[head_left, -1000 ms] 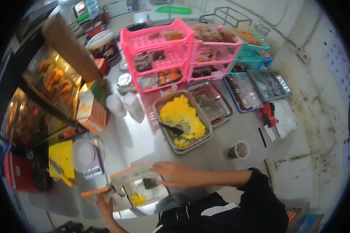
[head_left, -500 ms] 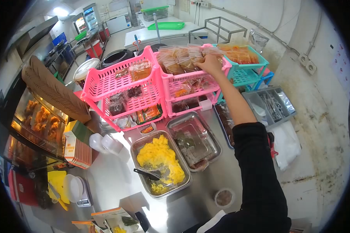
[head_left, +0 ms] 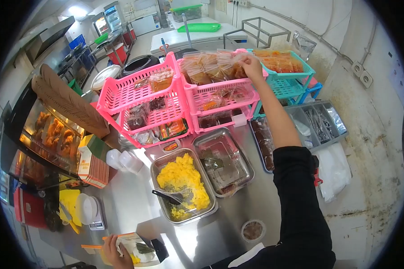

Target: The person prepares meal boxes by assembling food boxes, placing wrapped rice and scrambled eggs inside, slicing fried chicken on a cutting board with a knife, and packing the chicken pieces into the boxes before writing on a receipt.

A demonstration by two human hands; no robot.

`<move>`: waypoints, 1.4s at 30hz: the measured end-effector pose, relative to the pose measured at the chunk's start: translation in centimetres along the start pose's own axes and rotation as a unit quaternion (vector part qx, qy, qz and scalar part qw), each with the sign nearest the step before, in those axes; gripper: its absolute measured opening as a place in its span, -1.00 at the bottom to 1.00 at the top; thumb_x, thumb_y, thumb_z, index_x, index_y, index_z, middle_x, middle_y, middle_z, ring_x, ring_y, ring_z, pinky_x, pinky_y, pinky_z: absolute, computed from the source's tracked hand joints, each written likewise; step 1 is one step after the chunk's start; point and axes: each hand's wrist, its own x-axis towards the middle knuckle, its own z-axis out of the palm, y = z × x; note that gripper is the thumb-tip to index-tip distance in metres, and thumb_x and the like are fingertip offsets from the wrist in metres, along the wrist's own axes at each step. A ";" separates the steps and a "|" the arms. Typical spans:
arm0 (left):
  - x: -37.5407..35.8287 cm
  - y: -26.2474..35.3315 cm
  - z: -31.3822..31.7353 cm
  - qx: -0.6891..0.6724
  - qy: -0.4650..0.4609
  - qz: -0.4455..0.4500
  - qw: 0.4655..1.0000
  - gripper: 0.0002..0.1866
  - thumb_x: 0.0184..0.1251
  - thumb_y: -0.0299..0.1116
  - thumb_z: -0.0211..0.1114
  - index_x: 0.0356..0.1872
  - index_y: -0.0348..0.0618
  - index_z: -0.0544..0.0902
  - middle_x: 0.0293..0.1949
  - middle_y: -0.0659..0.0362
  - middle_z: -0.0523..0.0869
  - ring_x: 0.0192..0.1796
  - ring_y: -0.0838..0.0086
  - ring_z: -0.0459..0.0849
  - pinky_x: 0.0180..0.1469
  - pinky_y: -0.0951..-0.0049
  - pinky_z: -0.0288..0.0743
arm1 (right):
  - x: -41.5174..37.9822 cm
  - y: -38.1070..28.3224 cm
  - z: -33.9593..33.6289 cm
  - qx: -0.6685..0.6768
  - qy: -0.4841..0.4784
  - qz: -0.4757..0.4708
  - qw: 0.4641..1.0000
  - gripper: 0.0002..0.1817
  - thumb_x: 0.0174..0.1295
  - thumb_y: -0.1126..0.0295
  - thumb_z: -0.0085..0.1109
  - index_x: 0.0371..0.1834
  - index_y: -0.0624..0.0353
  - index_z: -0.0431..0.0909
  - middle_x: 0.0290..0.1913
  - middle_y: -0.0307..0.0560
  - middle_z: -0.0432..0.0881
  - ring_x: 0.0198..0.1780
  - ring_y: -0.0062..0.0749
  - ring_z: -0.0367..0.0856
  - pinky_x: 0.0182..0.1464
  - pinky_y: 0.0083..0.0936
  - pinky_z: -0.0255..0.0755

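My right hand (head_left: 250, 67) reaches to the top pink basket (head_left: 217, 89), fingers pinched at the top of a clear sauce packet (head_left: 238, 69). Several more packets of brown sauce (head_left: 204, 71) fill that basket. My left hand (head_left: 114, 253) grips the side of an open paper food box (head_left: 149, 258) at the bottom of the view. White, yellow and dark green food shows inside the box. Nearby, a steel tray holds yellow scrambled egg (head_left: 184, 179) with a black-handled utensil (head_left: 168, 196) resting in it.
Beside the egg stands a steel tray with a clear lid (head_left: 224, 163). A small round tub (head_left: 253, 231) sits near my right sleeve. Around are a left pink rack (head_left: 141, 105), a teal rack (head_left: 307, 71), a cutlery box (head_left: 316, 123), a scale (head_left: 97, 219) and stacked cartons (head_left: 94, 163).
My right hand has shifted slightly right and up at the sauce packets, its fingers drawn in. My left hand and the food box have come further into view.
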 end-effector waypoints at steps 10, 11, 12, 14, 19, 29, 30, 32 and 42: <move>7.5 14.8 3.7 -0.680 -0.062 -0.110 0.722 -0.62 0.17 -0.54 0.14 0.05 -0.33 0.42 -0.01 0.05 0.53 0.14 0.34 0.45 0.20 0.38 0.28 | -14.2 -20.9 -5.6 0.484 -0.287 0.079 0.823 -0.92 0.12 0.50 0.19 -0.35 0.24 0.51 -0.40 -0.19 0.63 -0.37 -0.63 0.58 -0.36 -0.71 0.42; 8.4 16.5 3.4 -0.720 -0.047 -0.110 0.684 -0.59 0.20 -0.53 0.13 0.10 -0.33 0.39 0.03 0.04 0.51 0.16 0.36 0.43 0.18 0.38 0.29 | -17.1 -22.7 -5.7 0.467 -0.361 0.109 0.799 -0.91 0.11 0.51 0.20 -0.33 0.24 0.52 -0.40 -0.19 0.63 -0.38 -0.63 0.58 -0.39 -0.71 0.42; 9.0 17.8 3.0 -0.757 -0.031 -0.106 0.644 -0.56 0.22 -0.51 0.12 0.15 -0.32 0.35 0.06 0.04 0.49 0.17 0.37 0.41 0.17 0.39 0.31 | -20.2 -24.1 -5.2 0.489 -0.389 0.117 0.772 -0.89 0.10 0.49 0.22 -0.35 0.23 0.51 -0.42 -0.20 0.62 -0.42 -0.65 0.57 -0.43 -0.73 0.40; 8.8 18.9 2.8 -0.738 0.012 -0.069 0.671 -0.60 0.31 -0.42 0.08 0.15 -0.33 0.37 0.06 0.05 0.52 0.11 0.41 0.46 0.11 0.43 0.35 | -25.2 -26.0 -5.0 0.508 -0.473 0.137 0.707 -0.85 0.06 0.47 0.28 -0.43 0.18 0.46 -0.46 -0.23 0.60 -0.49 -0.70 0.53 -0.50 -0.76 0.35; 4.4 15.7 1.4 -0.690 0.037 -0.141 0.709 -0.56 0.45 -0.17 -0.12 0.11 -0.35 0.41 -0.10 0.09 0.59 -0.05 0.51 0.53 0.02 0.53 0.38 | -32.5 -30.1 -3.6 0.549 -0.509 0.197 0.633 -0.83 0.08 0.45 0.28 -0.35 0.22 0.47 -0.43 -0.23 0.60 -0.44 -0.71 0.51 -0.46 -0.76 0.35; -11.7 -5.0 -2.6 -0.594 0.042 -0.446 0.668 -0.49 0.43 0.04 -0.21 0.10 -0.16 0.41 -0.03 0.04 0.58 -0.03 0.34 0.61 -0.10 0.38 0.57 | -46.4 -32.3 -1.4 0.354 -0.682 0.075 0.636 -0.85 0.25 0.39 0.07 -0.26 0.21 0.58 -0.40 -0.30 0.59 -0.42 -0.74 0.43 -0.41 -0.74 0.32; -13.0 -7.9 -2.5 -0.581 0.050 -0.474 0.660 -0.51 0.43 0.03 -0.20 0.09 -0.13 0.42 -0.01 0.06 0.58 0.00 0.34 0.60 -0.10 0.37 0.57 | -48.5 -33.3 -0.7 0.334 -0.676 0.149 0.640 -0.83 0.28 0.37 0.03 -0.26 0.22 0.57 -0.39 -0.28 0.58 -0.39 -0.71 0.46 -0.40 -0.74 0.35; -14.4 -13.4 -1.6 -0.584 0.085 -0.485 0.645 -0.53 0.44 0.00 -0.18 0.10 -0.15 0.41 -0.02 0.08 0.58 0.01 0.37 0.58 -0.05 0.40 0.53 | -53.0 -34.3 2.2 0.314 -0.662 0.220 0.644 -0.81 0.31 0.36 -0.01 -0.26 0.24 0.55 -0.38 -0.26 0.58 -0.36 -0.67 0.50 -0.39 -0.74 0.38; -11.5 -31.5 4.2 -0.585 -0.019 -0.298 0.754 -0.53 0.43 -0.11 -0.08 0.11 -0.32 0.39 0.01 0.04 0.53 0.06 0.40 0.52 0.12 0.44 0.37 | -64.9 -38.8 7.9 -0.022 -0.452 0.267 0.851 -0.55 0.09 0.09 0.17 -0.22 0.33 0.52 -0.51 0.08 0.59 -0.38 -0.18 0.61 -0.31 -0.41 0.44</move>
